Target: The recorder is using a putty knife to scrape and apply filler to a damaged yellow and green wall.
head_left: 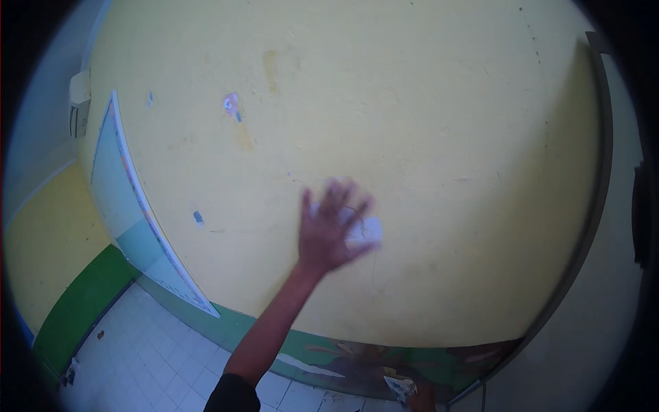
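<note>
My left hand (327, 237) reaches up to the yellow wall (425, 137) with its fingers spread, slightly blurred. Behind those fingers is a white patch (369, 232) on the wall, partly covered by them. I cannot tell whether the palm touches the surface. Low at the bottom edge, my right hand (423, 397) is closed on a whitish flat piece with dark smears (398, 384). Its exact kind is unclear, and most of that hand is cut off or in shadow.
A white-framed board (147, 213) is at the left. Bluish marks (198, 218) and a pinkish spot (232, 104) dot the wall. A green band (233, 329) runs along its foot above a white tiled floor (144, 343). A dark frame edge (605, 137) borders the right.
</note>
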The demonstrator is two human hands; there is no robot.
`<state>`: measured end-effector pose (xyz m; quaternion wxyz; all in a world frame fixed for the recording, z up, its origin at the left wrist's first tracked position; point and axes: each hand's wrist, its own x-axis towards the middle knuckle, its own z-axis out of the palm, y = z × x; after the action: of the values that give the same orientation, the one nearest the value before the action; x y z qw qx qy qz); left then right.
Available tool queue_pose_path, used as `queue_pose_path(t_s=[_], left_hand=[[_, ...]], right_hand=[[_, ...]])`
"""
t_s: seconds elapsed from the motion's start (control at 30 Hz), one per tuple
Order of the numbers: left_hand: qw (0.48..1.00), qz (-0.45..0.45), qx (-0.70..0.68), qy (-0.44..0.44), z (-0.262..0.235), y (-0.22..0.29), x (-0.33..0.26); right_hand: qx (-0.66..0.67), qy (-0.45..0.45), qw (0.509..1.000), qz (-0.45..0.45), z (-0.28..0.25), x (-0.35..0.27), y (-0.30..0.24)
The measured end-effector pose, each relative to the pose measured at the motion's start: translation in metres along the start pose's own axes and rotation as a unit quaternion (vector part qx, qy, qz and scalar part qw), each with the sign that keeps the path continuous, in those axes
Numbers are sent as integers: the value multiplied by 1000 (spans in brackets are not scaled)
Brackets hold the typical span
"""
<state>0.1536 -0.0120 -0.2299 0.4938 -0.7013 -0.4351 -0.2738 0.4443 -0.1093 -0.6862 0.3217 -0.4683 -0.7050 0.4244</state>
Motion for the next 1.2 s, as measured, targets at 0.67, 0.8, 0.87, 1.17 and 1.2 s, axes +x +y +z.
queue_pose_path(t_s=[0.67,0.8,0.87,1.17,1.2], left_hand=[[942,116,-233,-210,-13,74,-112],[923,-84,-363,-97,-43,91,-165],[767,-393,-498,-98,-51,100,-175],[476,-358,-802,39,-96,106,-73],[468,-355,-808,40,-86,97,-63]], right_hand=[[1,52,998,25,-31,-24,-43],[-79,120,990,15,-67,-19,-105],[-90,206,966,-126,-82,-16,-147],[-377,366,708,-473,-116,45,-442],[-386,367,705,-468,-108,65,-454]])
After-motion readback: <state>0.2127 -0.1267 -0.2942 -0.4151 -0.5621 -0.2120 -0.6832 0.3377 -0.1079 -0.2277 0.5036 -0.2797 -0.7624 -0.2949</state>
